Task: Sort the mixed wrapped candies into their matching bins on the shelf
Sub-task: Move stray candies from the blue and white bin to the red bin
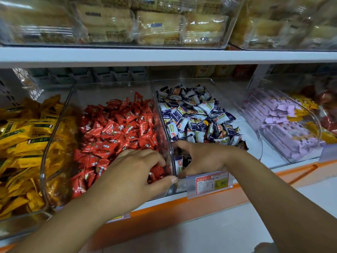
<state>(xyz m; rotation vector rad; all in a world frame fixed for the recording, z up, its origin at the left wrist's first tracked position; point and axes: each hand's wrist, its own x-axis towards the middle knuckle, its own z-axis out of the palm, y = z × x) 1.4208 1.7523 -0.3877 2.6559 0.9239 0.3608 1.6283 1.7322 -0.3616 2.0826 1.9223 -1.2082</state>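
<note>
Left hand (135, 172) curls its fingers around red candies (116, 128) at the front right corner of a clear bin (43, 168) on the shelf (164, 55). Right hand (204, 159) claws, fingers bent, into the next bin (182, 80) of purple-and-white candies (197, 114); whether it holds any cannot be told. Yellow packs (21, 136) and lilac packs (284, 125) fill the flanking bins.

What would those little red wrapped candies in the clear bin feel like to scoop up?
The small red glossy-wrapped candies probably weigh little, being tiny. Their shiny film likely makes them slippery, so some may slide off a handful. Heaped loosely, they should shift and tumble when pushed rather than roll.
</note>
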